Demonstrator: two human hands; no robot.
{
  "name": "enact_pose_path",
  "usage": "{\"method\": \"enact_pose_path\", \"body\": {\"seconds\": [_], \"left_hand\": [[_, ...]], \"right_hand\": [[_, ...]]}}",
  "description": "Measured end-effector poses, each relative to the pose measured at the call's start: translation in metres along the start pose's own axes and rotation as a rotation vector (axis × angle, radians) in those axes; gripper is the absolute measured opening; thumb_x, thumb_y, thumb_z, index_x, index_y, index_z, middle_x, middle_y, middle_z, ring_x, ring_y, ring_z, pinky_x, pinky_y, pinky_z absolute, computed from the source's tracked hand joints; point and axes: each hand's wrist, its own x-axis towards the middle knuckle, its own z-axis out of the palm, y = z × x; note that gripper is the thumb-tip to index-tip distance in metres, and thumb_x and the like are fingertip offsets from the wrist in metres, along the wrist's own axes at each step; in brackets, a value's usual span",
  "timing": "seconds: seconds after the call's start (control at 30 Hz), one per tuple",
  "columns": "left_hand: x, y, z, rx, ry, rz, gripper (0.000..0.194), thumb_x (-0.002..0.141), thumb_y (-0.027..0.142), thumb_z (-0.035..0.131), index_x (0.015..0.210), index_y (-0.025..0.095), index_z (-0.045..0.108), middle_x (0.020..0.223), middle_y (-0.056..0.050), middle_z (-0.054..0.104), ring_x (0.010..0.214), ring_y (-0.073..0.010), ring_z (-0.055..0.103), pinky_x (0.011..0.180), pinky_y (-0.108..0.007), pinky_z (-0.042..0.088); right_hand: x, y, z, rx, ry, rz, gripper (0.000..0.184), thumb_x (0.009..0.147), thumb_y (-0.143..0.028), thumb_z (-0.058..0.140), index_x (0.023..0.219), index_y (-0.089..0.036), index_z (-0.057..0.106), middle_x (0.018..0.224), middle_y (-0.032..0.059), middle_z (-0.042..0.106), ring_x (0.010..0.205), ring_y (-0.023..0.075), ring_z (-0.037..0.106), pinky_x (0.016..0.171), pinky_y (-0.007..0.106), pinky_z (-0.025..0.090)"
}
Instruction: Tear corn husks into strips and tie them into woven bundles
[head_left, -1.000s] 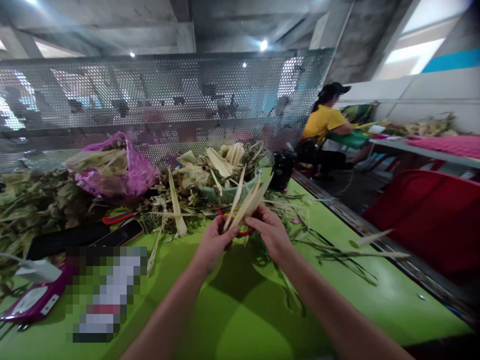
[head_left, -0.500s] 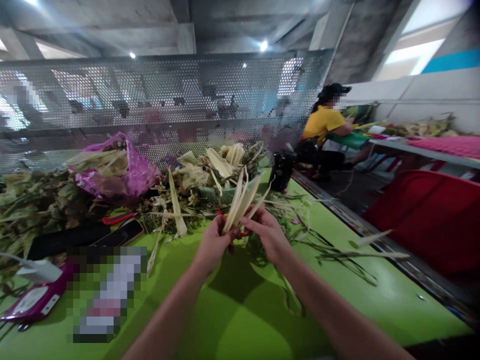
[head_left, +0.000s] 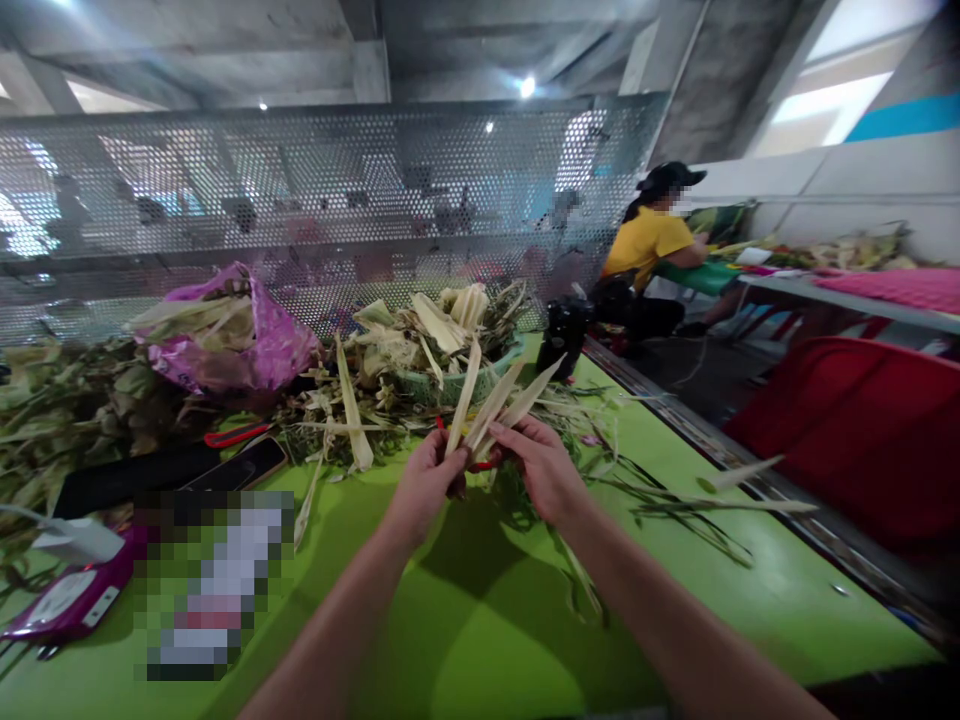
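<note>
Several pale, dry husk strips (head_left: 491,407) are held upright and slightly fanned above the table (head_left: 360,600). They are already separated at their tips, while their lower ends are gathered between the fingers. No finished piece can be made out, and how much has been completed cannot be told. Plenty of loose material is left: a husk heap (head_left: 450,325) is piled in the green basket (head_left: 417,384), more is held in the pink plastic bag (head_left: 281,345), and a long loose strip (head_left: 352,415) is left just in front of the heap.

The left hand (head_left: 424,482) is nearly closed, with the base of the leftmost strip pinched between thumb and fingers. The right hand (head_left: 544,468) is partly curled, and the strips farther right are gripped near their bases by its thumb and fingers. The fingertips of both hands are brought close together; whether they touch cannot be told. Behind them, a red object (head_left: 484,465) is partly hidden. Green stems are scattered beside the right hand.
</note>
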Motion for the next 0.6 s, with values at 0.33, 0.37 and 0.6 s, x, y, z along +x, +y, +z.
{"method": "enact_pose_path", "body": {"seconds": [0.33, 0.37, 0.6], "left_hand": [[0.0006, 0.001, 0.0008, 0.14, 0.026, 0.052, 0.022, 0.08, 0.036, 0.058, 0.088, 0.018, 0.049, 0.068, 0.004, 0.051, 0.047, -0.0066, 0.041, 0.043, -0.02, 0.033], [0.0004, 0.0007, 0.0014, 0.16, 0.026, 0.061, 0.021, 0.081, 0.036, 0.057, 0.089, 0.019, 0.049, 0.07, 0.004, 0.051, 0.048, -0.007, 0.041, 0.044, -0.02, 0.034], [-0.0052, -0.0018, 0.004, 0.376, 0.039, 0.219, 0.022, 0.09, 0.04, 0.044, 0.099, 0.02, 0.049, 0.086, -0.002, 0.057, 0.073, -0.0131, 0.052, 0.072, -0.025, 0.042]], "right_hand": [[-0.003, -0.0009, 0.0053, -0.056, -0.058, -0.002, 0.026, 0.069, -0.036, 0.073, 0.085, -0.016, 0.069, 0.074, 0.0031, 0.067, 0.064, 0.0146, 0.057, 0.062, 0.028, 0.047], [-0.0029, -0.0002, 0.0054, -0.062, -0.049, -0.006, 0.025, 0.07, -0.035, 0.073, 0.084, -0.016, 0.069, 0.071, 0.0025, 0.067, 0.063, 0.0144, 0.056, 0.062, 0.028, 0.046], [-0.0018, 0.0019, 0.0043, -0.033, -0.032, -0.028, 0.025, 0.07, -0.034, 0.075, 0.087, -0.017, 0.068, 0.074, 0.0008, 0.066, 0.06, 0.0117, 0.054, 0.059, 0.025, 0.046]]}}
